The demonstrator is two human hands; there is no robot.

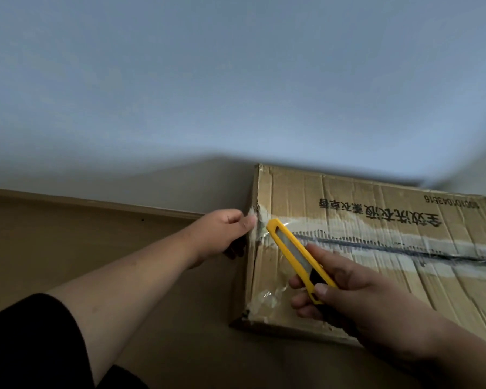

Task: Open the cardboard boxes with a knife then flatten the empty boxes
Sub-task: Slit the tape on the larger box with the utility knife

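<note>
**Q:** Where are you in the job?

**Me:** Opening stage. The cardboard box lies flat on the tan floor, its far edge near the pale wall. Top flaps closed, centre seam under clear tape. Nothing flattened.

**Q:** Hands?

**Me:** My right hand is wrapped round the yellow knife, thumb on top near the black slider, fingers curled beneath. The knife's tip sits at the left end of the seam, angled down toward the tape. My left hand is at the box's left edge, thumb and fingertips pinching a loose, crumpled bit of tape where it wraps over the side.

**Q:** Is the blade through?

**Me:** Cannot tell. Grey metal shows in the handle's slot; the cutting point itself is lost against the shiny tape.

**Q:** Surfaces?

**Me:** Corrugated board, ridged lengthwise, scuffed and dented at the near-left corner. Tape glossy, wrinkled, whitish along its edges, a dark line down the middle where the flaps meet. Black printed characters on the far flap, upside down to me.

**Q:** Next move?

**Me:** My judgement: draw the blade along that dark line, shallow, away from the left fingers. Wrinkled tape may snag; the left hand should keep it taut and stay clear of the blade's path.
</note>
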